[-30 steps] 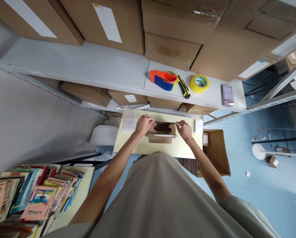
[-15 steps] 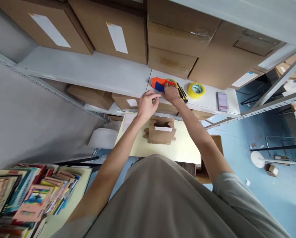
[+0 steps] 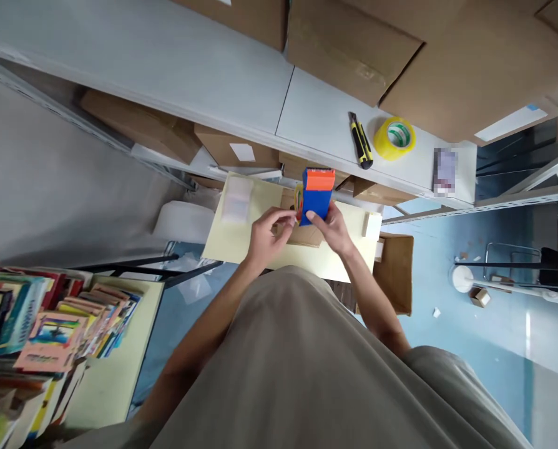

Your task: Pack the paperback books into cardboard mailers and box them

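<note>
right hand (image 3: 334, 228) clenched round blue-orange tape dispenser (image 3: 317, 194), left hand (image 3: 266, 232) fingertips pinching at its tape edge, small cardboard box (image 3: 307, 235) beneath both

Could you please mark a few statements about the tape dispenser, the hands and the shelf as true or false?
1. The right hand holds the tape dispenser. True.
2. The dispenser lies on the shelf. False: it is held above the small box on the table.
3. A knife and a tape roll lie on the shelf. True.
4. The left hand rests on the books. False: it is at the dispenser's side, over the box; the books are far to the left.
5. The tape roll is blue. False: it is yellow.
</note>
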`<act>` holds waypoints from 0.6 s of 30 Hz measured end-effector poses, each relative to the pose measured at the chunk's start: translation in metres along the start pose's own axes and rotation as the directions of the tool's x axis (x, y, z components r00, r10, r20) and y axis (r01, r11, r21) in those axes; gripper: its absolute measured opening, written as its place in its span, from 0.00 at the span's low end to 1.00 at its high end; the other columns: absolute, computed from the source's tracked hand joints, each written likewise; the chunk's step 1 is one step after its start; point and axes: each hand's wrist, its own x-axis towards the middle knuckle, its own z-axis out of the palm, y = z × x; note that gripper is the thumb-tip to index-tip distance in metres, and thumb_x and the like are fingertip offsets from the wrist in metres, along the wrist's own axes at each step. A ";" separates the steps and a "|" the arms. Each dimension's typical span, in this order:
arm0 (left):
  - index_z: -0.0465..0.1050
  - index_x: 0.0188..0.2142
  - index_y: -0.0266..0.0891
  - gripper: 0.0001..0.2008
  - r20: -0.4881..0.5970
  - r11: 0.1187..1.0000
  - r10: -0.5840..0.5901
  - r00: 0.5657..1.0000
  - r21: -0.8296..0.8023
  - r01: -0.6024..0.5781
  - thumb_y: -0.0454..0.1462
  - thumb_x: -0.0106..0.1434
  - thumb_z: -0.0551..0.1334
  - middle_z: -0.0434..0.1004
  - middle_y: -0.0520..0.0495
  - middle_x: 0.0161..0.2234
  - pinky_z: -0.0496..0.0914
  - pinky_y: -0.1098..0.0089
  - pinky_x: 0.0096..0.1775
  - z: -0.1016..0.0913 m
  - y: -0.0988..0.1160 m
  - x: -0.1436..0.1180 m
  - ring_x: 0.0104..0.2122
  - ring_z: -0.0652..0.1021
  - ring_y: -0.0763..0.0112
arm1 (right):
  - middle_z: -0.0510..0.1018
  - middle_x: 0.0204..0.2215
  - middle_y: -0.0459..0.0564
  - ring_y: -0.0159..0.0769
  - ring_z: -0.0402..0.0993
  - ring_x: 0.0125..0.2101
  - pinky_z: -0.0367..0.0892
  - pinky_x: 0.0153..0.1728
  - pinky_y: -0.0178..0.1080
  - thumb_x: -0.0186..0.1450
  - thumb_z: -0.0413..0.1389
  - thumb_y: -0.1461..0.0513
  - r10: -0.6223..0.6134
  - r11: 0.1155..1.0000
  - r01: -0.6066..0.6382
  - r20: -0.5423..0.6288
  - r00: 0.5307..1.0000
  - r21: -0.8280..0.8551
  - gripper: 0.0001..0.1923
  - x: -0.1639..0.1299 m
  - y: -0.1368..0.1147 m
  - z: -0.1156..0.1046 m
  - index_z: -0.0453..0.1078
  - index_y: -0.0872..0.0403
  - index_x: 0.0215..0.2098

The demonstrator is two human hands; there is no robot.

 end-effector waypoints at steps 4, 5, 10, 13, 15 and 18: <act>0.84 0.47 0.44 0.09 0.020 0.997 -0.073 0.997 -0.027 0.074 0.45 0.75 0.73 0.90 0.45 0.45 0.85 0.64 0.47 0.009 0.001 -0.029 0.40 0.88 0.65 | 0.88 0.52 0.54 0.52 0.85 0.55 0.83 0.64 0.57 0.60 0.74 0.29 0.126 0.983 -0.123 -0.018 0.992 0.135 0.43 -0.037 0.024 0.021 0.72 0.46 0.57; 0.84 0.47 0.44 0.08 0.022 0.996 -0.080 0.997 -0.037 0.081 0.44 0.75 0.73 0.90 0.46 0.44 0.85 0.65 0.47 0.010 0.000 -0.033 0.40 0.88 0.65 | 0.88 0.52 0.53 0.51 0.86 0.54 0.84 0.63 0.57 0.61 0.74 0.30 0.140 0.979 -0.136 -0.018 0.990 0.153 0.42 -0.041 0.028 0.024 0.72 0.46 0.57; 0.86 0.46 0.45 0.09 0.109 0.986 -0.155 0.982 -0.046 0.161 0.46 0.76 0.73 0.91 0.46 0.44 0.85 0.64 0.47 0.006 -0.001 -0.038 0.41 0.89 0.64 | 0.87 0.45 0.51 0.48 0.84 0.46 0.87 0.55 0.56 0.65 0.70 0.29 0.163 0.980 -0.164 0.012 0.986 0.113 0.38 -0.049 0.036 0.027 0.73 0.48 0.52; 0.88 0.45 0.44 0.09 0.151 0.981 -0.184 0.971 -0.030 0.190 0.46 0.76 0.72 0.92 0.46 0.43 0.85 0.64 0.47 -0.004 0.000 -0.029 0.41 0.89 0.63 | 0.86 0.43 0.52 0.47 0.84 0.44 0.86 0.51 0.53 0.65 0.70 0.28 0.166 0.984 -0.167 0.020 0.986 0.063 0.39 -0.052 0.036 0.024 0.72 0.49 0.52; 0.89 0.45 0.45 0.09 0.096 0.979 -0.199 0.975 -0.030 0.202 0.45 0.76 0.71 0.92 0.46 0.43 0.84 0.63 0.48 -0.015 -0.001 -0.019 0.42 0.88 0.63 | 0.87 0.44 0.52 0.47 0.85 0.44 0.86 0.50 0.52 0.64 0.71 0.29 0.185 0.981 -0.187 0.048 0.982 0.050 0.40 -0.056 0.034 0.019 0.70 0.48 0.54; 0.89 0.44 0.45 0.11 0.021 0.964 -0.260 0.965 -0.049 0.260 0.48 0.74 0.73 0.91 0.45 0.44 0.85 0.61 0.50 -0.032 -0.006 -0.003 0.44 0.88 0.60 | 0.87 0.46 0.54 0.48 0.86 0.46 0.85 0.52 0.53 0.65 0.71 0.29 0.234 0.972 -0.232 0.097 0.967 -0.038 0.40 -0.065 0.028 0.010 0.69 0.47 0.55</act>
